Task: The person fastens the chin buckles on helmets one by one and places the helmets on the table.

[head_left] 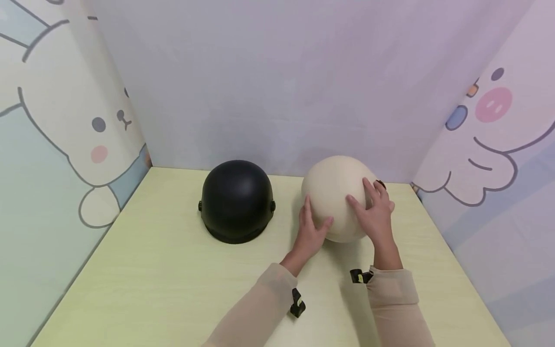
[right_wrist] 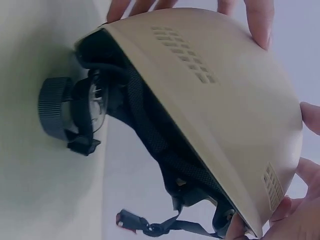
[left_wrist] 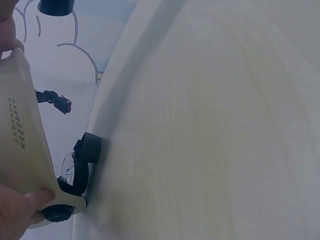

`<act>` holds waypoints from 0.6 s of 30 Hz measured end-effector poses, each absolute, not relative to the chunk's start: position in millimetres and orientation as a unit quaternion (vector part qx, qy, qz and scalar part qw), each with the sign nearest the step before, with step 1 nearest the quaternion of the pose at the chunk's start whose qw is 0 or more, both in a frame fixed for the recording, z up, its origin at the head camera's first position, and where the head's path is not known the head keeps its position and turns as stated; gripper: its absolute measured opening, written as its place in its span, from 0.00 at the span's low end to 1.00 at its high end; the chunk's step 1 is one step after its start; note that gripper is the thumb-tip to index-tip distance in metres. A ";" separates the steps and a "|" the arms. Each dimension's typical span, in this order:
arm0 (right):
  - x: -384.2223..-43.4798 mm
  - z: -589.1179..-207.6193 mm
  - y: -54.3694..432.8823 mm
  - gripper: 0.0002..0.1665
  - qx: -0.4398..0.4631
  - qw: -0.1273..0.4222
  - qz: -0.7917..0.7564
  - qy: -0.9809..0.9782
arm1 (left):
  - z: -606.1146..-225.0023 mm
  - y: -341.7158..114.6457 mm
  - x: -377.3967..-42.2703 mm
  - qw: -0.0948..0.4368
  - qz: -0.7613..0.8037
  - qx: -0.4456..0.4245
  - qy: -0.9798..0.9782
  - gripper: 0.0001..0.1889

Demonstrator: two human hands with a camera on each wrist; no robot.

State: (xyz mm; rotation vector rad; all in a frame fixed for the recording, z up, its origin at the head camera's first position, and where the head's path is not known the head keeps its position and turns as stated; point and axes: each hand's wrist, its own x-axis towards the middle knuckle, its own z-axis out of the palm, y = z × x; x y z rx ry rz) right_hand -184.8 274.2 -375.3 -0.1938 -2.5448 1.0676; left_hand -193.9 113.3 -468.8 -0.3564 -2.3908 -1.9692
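A cream helmet (head_left: 334,188) is between my two hands at the right of the table, tilted. My left hand (head_left: 310,237) grips its left side, with thumb and fingers spread. My right hand (head_left: 376,218) holds the right side. In the right wrist view, the open underside shows black inner straps, a ridged adjuster dial (right_wrist: 54,107) close to the table, and a loose strap with a buckle (right_wrist: 132,220). Small vent slots (right_wrist: 185,52) mark the shell. A fingertip lies by a round black fitting (left_wrist: 58,213) near the rim in the left wrist view.
A black helmet (head_left: 236,202) sits dome up on the pale yellow-green table (head_left: 143,270), left of the cream one. A plain curtain (head_left: 260,86) hangs along the back edge. Cartoon-printed panels (head_left: 52,144) stand at both sides.
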 end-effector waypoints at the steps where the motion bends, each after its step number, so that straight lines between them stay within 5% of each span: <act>1: -184.4 -372.9 272.7 0.41 -0.065 0.186 0.373 -0.907 | -468.5 113.3 -192.6 0.012 -0.639 -0.114 -0.761 0.47; 18: -184.2 -348.3 247.9 0.39 -0.023 0.174 0.260 -0.950 | -464.1 109.0 -179.0 -0.013 -0.695 -0.078 -0.715 0.46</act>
